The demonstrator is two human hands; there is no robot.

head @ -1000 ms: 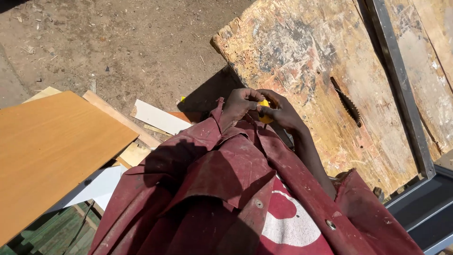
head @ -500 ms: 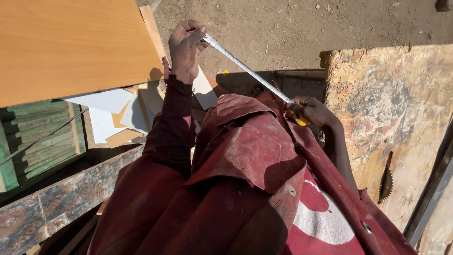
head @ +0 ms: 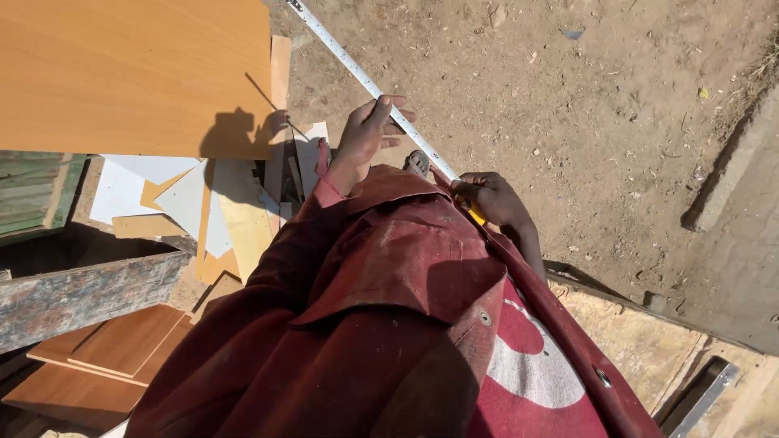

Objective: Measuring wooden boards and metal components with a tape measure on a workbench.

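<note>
Above the dirt ground (head: 568, 89), we stretch a white tape-measure blade (head: 365, 79) toward the top edge; our left hand (head: 369, 134) pinches it, our right hand (head: 491, 199) grips its yellow case (head: 477, 216), beside an orange laminate board (head: 134, 77).

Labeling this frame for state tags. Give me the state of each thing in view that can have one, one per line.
tape measure blade: pulled out, running up past the frame's top edge
tape measure case: yellow, mostly hidden in the right hand
left hand: fingers on the blade
right hand: closed around the case
large wood board: lying flat, sunlit
board offcuts: piled loosely, overlapping
</note>
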